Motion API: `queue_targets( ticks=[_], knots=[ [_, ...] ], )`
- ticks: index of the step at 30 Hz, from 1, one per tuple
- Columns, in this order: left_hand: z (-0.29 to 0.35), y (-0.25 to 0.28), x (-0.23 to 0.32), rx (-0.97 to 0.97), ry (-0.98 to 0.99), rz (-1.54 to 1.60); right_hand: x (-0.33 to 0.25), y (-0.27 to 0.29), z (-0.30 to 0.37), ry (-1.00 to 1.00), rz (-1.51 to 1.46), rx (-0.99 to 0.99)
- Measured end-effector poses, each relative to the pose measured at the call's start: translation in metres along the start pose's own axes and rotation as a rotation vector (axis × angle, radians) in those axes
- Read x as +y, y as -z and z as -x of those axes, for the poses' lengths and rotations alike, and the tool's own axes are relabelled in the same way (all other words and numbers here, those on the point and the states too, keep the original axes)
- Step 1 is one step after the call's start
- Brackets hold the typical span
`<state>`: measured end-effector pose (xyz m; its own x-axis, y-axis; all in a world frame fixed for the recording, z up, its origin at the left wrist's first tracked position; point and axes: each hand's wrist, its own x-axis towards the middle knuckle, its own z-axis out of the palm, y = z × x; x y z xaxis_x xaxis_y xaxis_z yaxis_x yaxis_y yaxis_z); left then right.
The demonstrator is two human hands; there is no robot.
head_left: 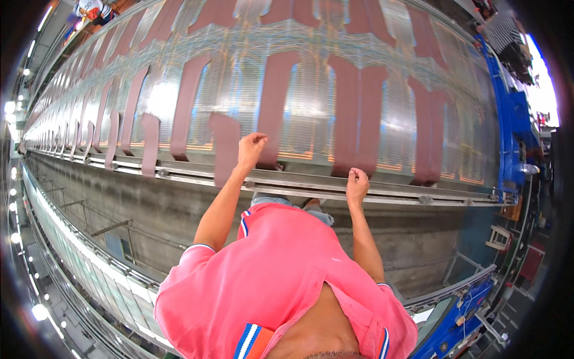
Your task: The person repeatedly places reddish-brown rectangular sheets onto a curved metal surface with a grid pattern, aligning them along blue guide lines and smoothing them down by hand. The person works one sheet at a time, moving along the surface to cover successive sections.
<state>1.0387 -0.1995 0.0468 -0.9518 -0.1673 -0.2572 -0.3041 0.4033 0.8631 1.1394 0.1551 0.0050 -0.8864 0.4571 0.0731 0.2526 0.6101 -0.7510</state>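
We're tagging flat panels [357,113] as dull maroon, and the worktop [308,102] as silvery grey, finely lined, with orange and blue marks. We're logging a coral-pink shirt [269,263], blue-and-white striped trim [248,341], a bright blue frame [519,119], and a dark-and-light striped top [502,30].

— What's this long surface?
— A shiny table [306,113], ruled with thin coloured lines
— And on it?
— Rows of brown panels [347,119], some lapping over the near metal rail [299,185]; the far-left ones seem alike, though small
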Motion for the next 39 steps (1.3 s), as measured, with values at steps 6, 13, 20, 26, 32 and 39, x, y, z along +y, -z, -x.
queue_targets(
  ticks=[6, 13, 20, 26, 32, 39],
  knots=[
    [-0.055, 0.096, -0.069, 0.272, 0.129, -0.125, -0.085, -0.121, 0.044, -0.270, -0.308, -0.367],
    [-0.042, 0.148, -0.142, 0.103, 0.446, -0.097, -0.242, -0.211, 0.105, -0.103, 0.323, -0.998],
    [-0.031, 0.140, -0.115, 0.190, 0.480, -0.008, -0.225, -0.225, 0.136, -0.116, -0.451, -0.830],
    [-0.059, 0.165, -0.100, -0.289, 0.553, 0.560, -0.263, -0.174, 0.139, -0.530, -1.089, -0.740],
    [-0.105, 0.151, -0.052, -0.898, -0.057, 0.049, -0.262, -0.124, 0.158, -0.334, -0.974, -0.804],
    [-0.110, 0.102, -0.047, -1.773, 0.360, 0.352, -0.287, -0.064, 0.147, -0.284, -0.887, -0.687]
  ],
)
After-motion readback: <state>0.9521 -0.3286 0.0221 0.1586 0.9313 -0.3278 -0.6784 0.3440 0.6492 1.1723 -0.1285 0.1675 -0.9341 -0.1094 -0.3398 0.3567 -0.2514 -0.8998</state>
